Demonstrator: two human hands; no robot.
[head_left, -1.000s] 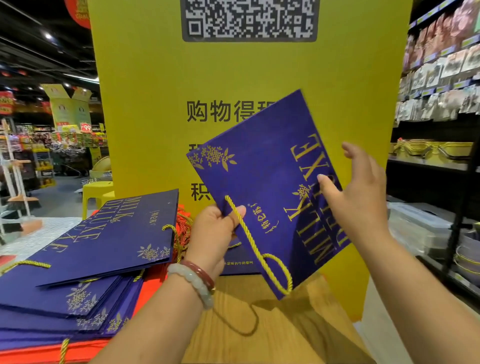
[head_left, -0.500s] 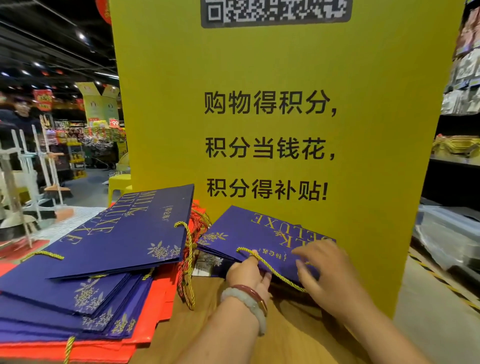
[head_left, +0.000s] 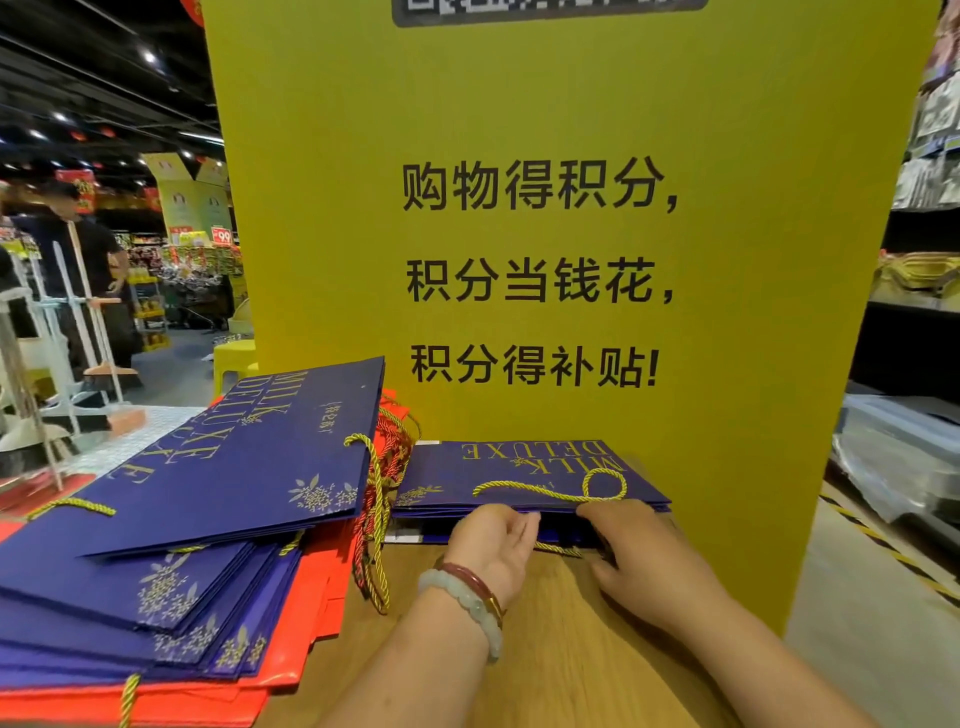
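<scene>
Head view: the top purple bag is lying flat on a short stack at the far right of the wooden table, right against the foot of the yellow board. Both hands are meeting the stack at its near edge. The left hand, wearing two bracelets, is touching the edge left of the middle. The right hand is lying palm down just beside it. The fingertips of both are hiding among the bag edges, so I cannot tell whether either is pinching a bag or only pressing. The bag's gold cord is curling across its top, just beyond the hands.

The bag is showing "MILK DELUXE" in gold, upside down from here. The same words are running along the top bag of the taller pile to the left, which is sitting on red bags. The board is reading "购物得积分,积分当钱花,积分得补贴!" in black, with a QR code cut off at the top. Far left, a red tag is showing "99".
</scene>
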